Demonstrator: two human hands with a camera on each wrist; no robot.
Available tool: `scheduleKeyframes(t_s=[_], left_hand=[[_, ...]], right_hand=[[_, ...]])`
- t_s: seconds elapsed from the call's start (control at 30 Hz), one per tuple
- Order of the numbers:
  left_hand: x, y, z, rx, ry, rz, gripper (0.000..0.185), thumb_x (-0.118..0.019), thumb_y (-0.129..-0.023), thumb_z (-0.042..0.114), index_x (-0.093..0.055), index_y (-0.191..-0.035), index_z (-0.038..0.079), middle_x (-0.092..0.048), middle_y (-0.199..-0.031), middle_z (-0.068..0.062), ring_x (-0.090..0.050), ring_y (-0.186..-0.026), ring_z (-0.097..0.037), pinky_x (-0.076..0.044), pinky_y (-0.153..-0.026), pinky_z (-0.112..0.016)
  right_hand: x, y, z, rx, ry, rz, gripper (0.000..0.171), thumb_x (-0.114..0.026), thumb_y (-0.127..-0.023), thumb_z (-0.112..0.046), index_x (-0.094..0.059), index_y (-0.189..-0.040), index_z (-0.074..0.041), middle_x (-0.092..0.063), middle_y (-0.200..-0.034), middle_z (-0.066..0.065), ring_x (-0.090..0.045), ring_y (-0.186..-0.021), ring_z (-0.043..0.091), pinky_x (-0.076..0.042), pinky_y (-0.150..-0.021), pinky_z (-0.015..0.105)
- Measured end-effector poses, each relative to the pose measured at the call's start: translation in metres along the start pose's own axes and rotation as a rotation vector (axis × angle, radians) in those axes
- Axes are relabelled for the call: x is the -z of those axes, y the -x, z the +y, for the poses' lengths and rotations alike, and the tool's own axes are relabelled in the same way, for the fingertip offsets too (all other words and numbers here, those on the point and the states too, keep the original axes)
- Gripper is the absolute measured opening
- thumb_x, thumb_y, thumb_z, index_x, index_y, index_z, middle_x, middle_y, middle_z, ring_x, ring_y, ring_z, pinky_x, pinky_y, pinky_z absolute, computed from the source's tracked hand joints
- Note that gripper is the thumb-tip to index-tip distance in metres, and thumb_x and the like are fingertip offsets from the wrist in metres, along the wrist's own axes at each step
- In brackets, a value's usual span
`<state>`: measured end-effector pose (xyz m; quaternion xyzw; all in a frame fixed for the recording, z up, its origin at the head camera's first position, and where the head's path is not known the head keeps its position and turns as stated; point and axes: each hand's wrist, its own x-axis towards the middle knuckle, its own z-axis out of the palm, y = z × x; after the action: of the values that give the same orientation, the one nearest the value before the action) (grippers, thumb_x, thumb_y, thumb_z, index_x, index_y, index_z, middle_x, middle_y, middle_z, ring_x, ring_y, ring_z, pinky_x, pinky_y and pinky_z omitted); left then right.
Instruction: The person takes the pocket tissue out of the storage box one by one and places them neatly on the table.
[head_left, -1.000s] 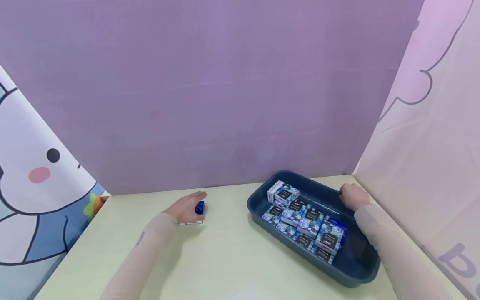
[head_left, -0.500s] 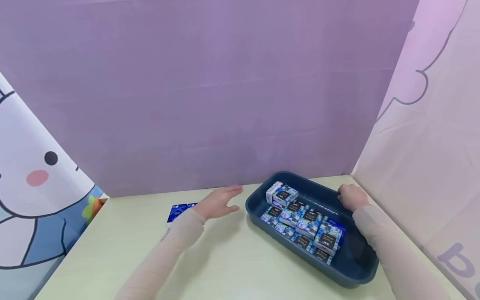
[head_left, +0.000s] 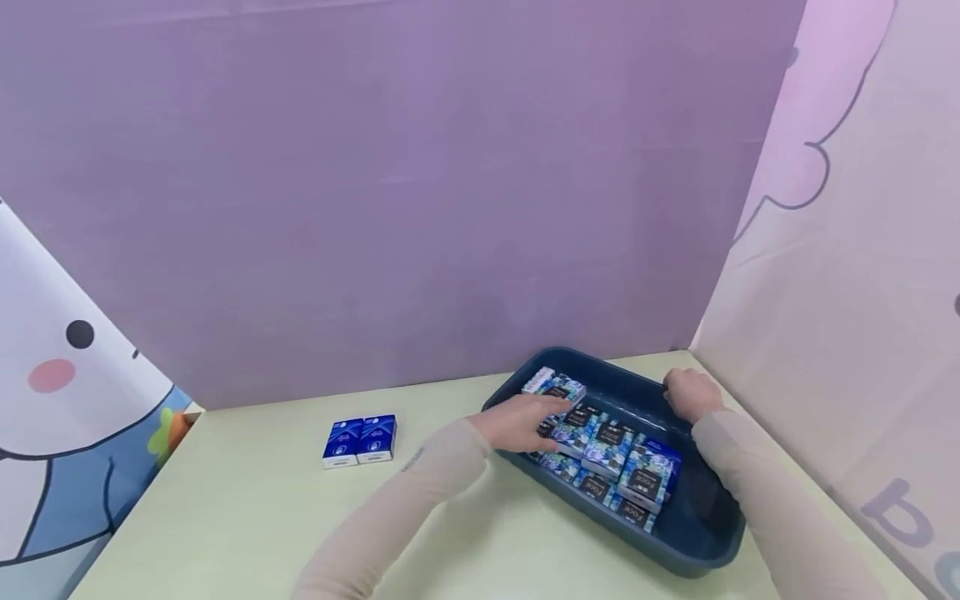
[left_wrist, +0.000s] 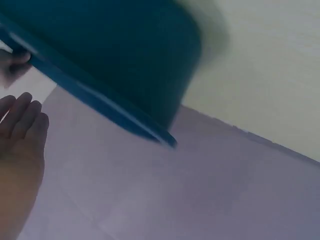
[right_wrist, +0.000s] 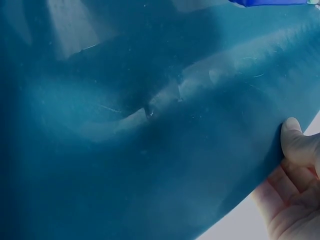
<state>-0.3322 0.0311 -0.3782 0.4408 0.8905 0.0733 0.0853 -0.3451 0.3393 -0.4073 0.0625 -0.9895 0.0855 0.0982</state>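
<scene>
While your left hand [head_left: 521,421] reaches over the near rim of the dark blue tray [head_left: 697,533], its fingers lie nearly straight and together on the patterned packs [head_left: 611,446] inside. Your right hand [head_left: 690,392] curls its fingers over the tray's far rim at two o'clock. Two blue packs [head_left: 360,439] lie side by side on the pale green table [head_left: 247,517] at nine o'clock, before a purple wall [head_left: 405,192].

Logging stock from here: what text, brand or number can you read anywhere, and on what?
Packs in the tray: dark labels, print too small to read.
Two blue packs on the table: white marks, unreadable.
Right wall panel: part of a large purple letter, possibly "b", cut off.
</scene>
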Motion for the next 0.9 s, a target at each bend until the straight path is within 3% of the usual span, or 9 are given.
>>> scheduleKeyframes(t_s=[0.4, 0.67, 0.9], left_hand=[[-0.014, -0.026, 0.004, 0.029, -0.066, -0.074, 0.073, -0.065, -0.083, 0.038, -0.029, -0.144, 0.020, -0.028, -0.149, 0.006, -0.029, -0.136, -0.012, -0.030, -0.110, -0.030], [-0.025, -0.033, 0.000, 0.051, -0.064, -0.093, 0.074, -0.065, -0.083, 0.038, -0.028, -0.145, 0.020, -0.025, -0.150, 0.007, -0.028, -0.136, -0.012, -0.030, -0.110, -0.029], [-0.025, -0.035, -0.001, 0.067, -0.052, -0.114, 0.078, -0.066, -0.082, 0.039, -0.025, -0.146, 0.019, -0.022, -0.152, 0.006, -0.025, -0.138, -0.011, -0.030, -0.109, -0.026]], right_hand=[[-0.002, -0.004, -0.009, -0.016, -0.017, 0.002, 0.007, -0.060, -0.078, -0.003, -0.064, -0.072, -0.001, -0.063, -0.070, 0.019, -0.060, -0.062, 0.036, -0.047, -0.049, 0.046], [-0.005, -0.005, -0.008, -0.015, -0.010, -0.005, 0.007, -0.060, -0.078, -0.004, -0.064, -0.074, 0.000, -0.063, -0.072, 0.020, -0.060, -0.064, 0.037, -0.048, -0.050, 0.046], [-0.004, -0.005, -0.010, -0.012, -0.013, -0.002, 0.007, -0.060, -0.078, -0.003, -0.065, -0.075, 0.001, -0.063, -0.072, 0.019, -0.060, -0.064, 0.036, -0.048, -0.051, 0.046]])
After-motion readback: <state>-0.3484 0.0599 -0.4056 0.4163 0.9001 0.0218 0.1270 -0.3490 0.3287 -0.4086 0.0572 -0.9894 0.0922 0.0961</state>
